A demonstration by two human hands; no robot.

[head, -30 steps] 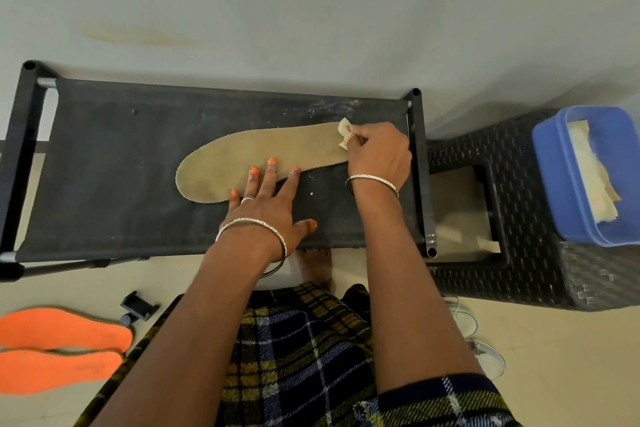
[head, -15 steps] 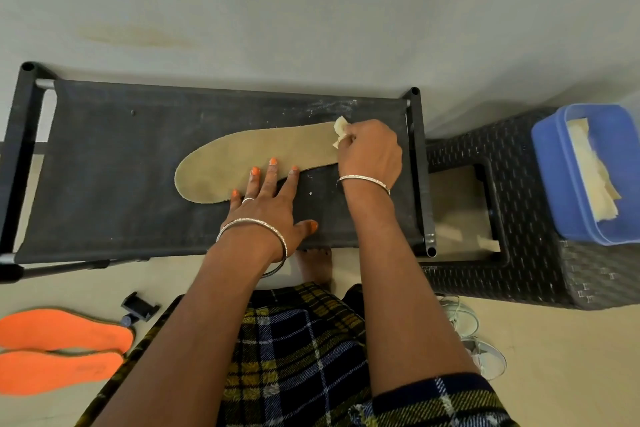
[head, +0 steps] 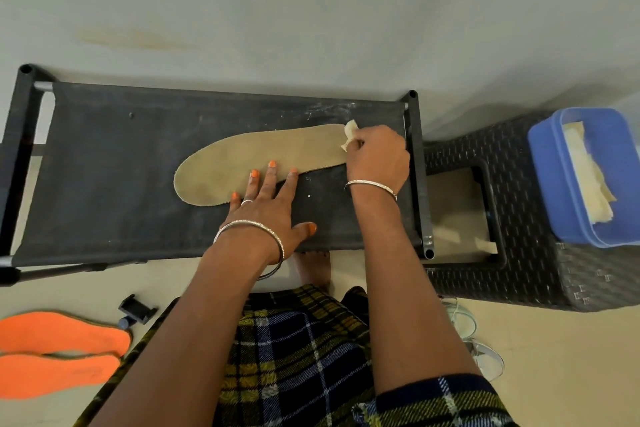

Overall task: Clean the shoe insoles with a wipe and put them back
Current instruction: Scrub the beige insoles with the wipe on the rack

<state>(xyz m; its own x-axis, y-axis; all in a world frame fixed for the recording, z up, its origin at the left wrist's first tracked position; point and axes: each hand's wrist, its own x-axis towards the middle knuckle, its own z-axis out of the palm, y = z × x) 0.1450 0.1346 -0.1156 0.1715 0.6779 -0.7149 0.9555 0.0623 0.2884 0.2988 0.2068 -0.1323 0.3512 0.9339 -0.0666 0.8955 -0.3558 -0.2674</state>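
— Rightward since half a second ago: the right grip has slid its wipe back toward the end of the tan insole.
— Holding what?
— Fingers curled, pinching the crumpled wipe against that end. The left grip lies flat, fingers spread, fingertips pressing the insole's near edge onto the counter.
— And the insole?
— It lies flat, stretching left from the right grip. Two orange insoles lie on the floor, well left of the left grip.

A black fabric-topped counter stands against a pale, perhaps stained wall; a dark woven stool sits beside it on cream floor.
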